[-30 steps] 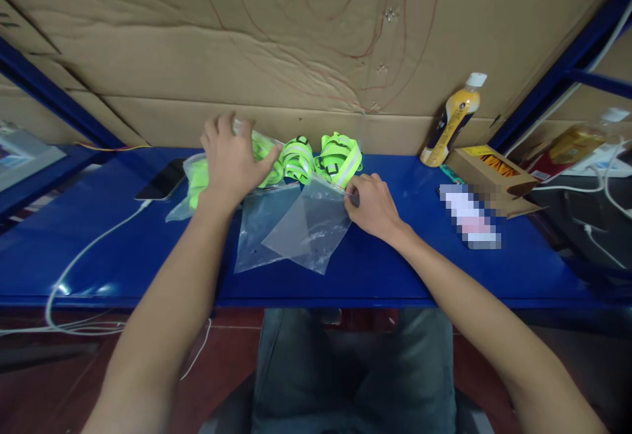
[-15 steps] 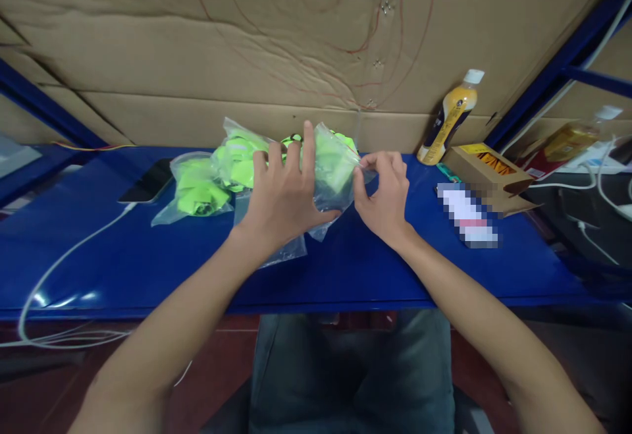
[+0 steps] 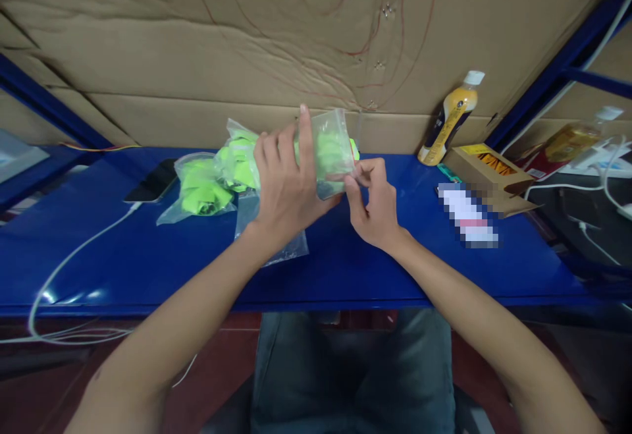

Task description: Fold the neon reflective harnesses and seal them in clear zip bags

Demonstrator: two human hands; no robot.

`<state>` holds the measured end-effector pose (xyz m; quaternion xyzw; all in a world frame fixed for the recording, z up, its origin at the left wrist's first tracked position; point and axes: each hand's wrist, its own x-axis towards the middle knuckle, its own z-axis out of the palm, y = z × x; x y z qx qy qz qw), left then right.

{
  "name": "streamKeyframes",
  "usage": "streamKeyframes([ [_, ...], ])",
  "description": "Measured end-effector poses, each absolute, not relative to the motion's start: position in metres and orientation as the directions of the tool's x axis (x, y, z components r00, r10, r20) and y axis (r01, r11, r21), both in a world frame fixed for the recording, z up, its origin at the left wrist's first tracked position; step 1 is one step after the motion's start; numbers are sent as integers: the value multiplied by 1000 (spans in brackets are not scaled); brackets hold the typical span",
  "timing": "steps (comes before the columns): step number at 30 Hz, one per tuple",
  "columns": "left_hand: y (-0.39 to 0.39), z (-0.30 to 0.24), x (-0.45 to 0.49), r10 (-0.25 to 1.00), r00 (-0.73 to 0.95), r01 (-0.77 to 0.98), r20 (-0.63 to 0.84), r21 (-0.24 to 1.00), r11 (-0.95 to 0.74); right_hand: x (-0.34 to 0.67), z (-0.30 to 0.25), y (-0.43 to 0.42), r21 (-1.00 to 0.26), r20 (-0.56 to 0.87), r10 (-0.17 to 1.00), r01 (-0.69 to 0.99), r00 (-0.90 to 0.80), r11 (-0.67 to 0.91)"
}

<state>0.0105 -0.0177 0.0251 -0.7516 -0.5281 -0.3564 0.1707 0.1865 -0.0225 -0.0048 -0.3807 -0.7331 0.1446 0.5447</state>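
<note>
Standing close by, watching the bench work. Main worry: the clear, thin plastic bag with a red line along its right edge point(image 3: 336, 126). The right hand point(image 3: 374, 205) has only a small corner of it, pinched between thumb and fingertips. A film this slick could slide out of so slight a grip, or the edge could stretch or tear if tugged hard at that one spot.

Second worry: the flat, clear plastic bag point(image 3: 291, 251) on the blue, glossy desk point(image 3: 375, 276), beneath the left wrist. A low sweep of the forearm might drag it along, and perhaps nudge the neon-green bundle in clear wrapping point(image 3: 203, 190) further left.

Positions: the red-lined bag is raised between the hands, its left part covered by the left hand point(image 3: 290, 184), its lower right corner in the right. Left fingers stretched upward, thumb set apart along the bag's lower edge; whether they press on the film, I cannot tell. Green shows through the plastic; inside or behind, unclear. A bit of neon-green strap point(image 3: 355, 149) peeks out past the red edge, just above the right fingertips.
</note>
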Motion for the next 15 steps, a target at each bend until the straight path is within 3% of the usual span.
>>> streamKeyframes([
  [3, -9, 25, 2, 696, 171, 898, 698, 180, -401, 186, -3, -25, -624, 681, 717, 393, -150, 676],
  [8, -1, 25, -4, 693, 232, 921, 683, 74, -382, 185, -3, -24, -621, 701, 696, 349, -153, 702],
  [15, -5, 30, -4, 711, 224, 935, 667, 59, -349, 187, -5, -23, -710, 648, 753, 266, -113, 652],
])
